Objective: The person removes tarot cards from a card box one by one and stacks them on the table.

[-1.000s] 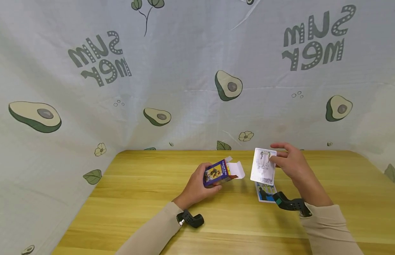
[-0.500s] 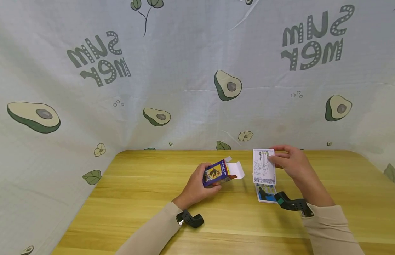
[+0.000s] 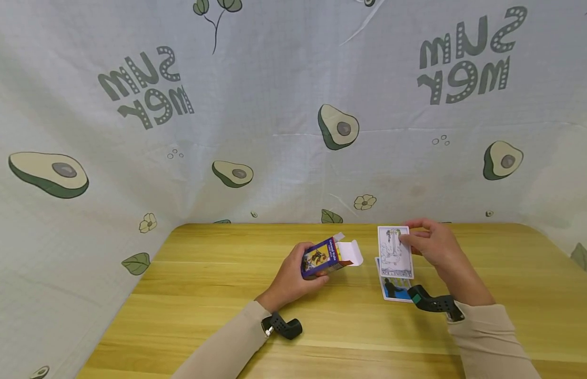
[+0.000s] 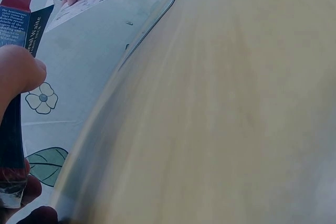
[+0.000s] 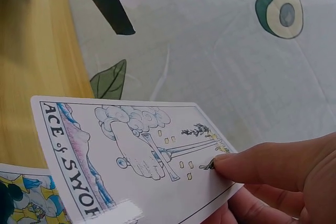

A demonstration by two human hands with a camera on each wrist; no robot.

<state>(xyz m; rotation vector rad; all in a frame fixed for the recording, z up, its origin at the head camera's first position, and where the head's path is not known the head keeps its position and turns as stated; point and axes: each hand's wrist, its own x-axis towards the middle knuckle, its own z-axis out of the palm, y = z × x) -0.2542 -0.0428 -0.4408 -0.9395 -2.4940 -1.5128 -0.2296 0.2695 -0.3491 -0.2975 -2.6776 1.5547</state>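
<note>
You hold: one Ace of Swords card point(image 3: 393, 260), right grip point(image 3: 435, 250) pinching it over another card point(image 3: 395, 291) on the worktop point(image 3: 203, 284), best squared up before release; one box point(image 3: 321, 257), left grip point(image 3: 290, 279) curled round it.

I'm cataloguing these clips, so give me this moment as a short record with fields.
Left hand: grips the card box
Box opening: white flap folded out
Right hand: pinches the Ace of Swords card
Second card: on the table, partly hidden behind the held one in the head view
Surface: wooden table
Backdrop: pale avocado-print cloth
</note>
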